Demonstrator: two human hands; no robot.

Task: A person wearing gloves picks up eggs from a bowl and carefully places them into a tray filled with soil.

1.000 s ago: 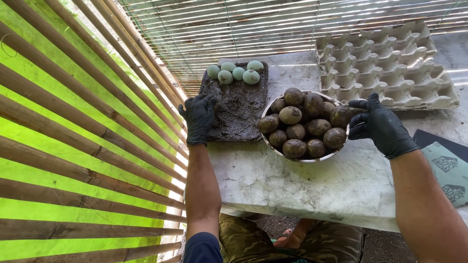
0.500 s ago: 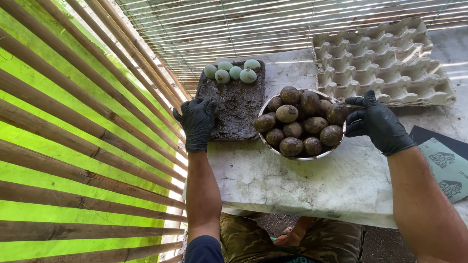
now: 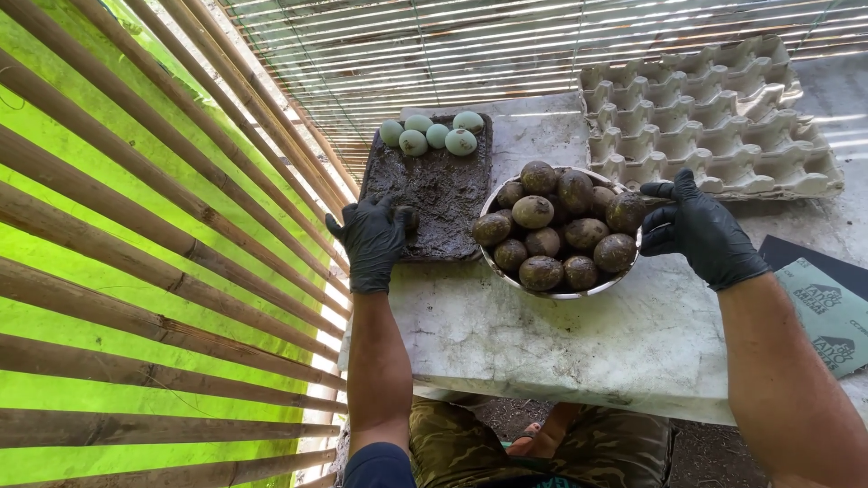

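Now we see our gloved left hand (image 3: 372, 237) spread flat on the mud tray's (image 3: 434, 194) corner, while our right hand (image 3: 701, 230) pinches the rim of the bowl (image 3: 561, 291) of mud-coated eggs (image 3: 553, 228).

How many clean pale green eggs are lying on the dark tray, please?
5, clustered at the far end of the mud-filled tray: four eggs in a row, and one just in front. More may lie buried.

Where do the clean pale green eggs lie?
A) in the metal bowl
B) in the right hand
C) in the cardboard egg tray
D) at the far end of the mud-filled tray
D: the pale green eggs sit in a row at the far end of the mud-filled tray.
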